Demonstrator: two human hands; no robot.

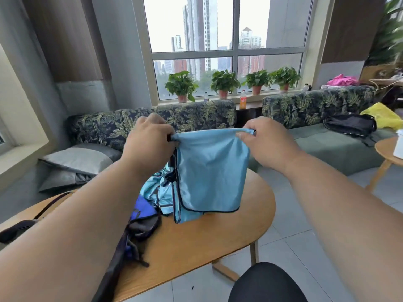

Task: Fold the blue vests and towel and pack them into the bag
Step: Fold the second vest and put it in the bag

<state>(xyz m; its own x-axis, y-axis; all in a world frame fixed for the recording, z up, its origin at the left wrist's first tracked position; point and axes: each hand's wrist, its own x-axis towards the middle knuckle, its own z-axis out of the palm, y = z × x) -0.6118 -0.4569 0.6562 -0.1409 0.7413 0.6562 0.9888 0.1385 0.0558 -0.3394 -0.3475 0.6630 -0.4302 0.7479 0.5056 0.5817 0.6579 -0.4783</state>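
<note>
Both hands, left hand at 10 o'clock and right hand at 2, pinch the light-blue vest's top edge above the wooden table.

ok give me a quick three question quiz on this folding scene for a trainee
1. True or false: both hands pinch the top edge of the light blue cloth and hold it up over the wooden table.
2. Multiple choice: where is the dark bag? A) on the sofa B) on the table, left of the held cloth C) on the floor
3. Fill in: behind the held cloth, more blue fabric lies in a ____ on the table.

Key: 1 true, the left hand and right hand each grip a top corner. 2 B. 3 heap.
</note>
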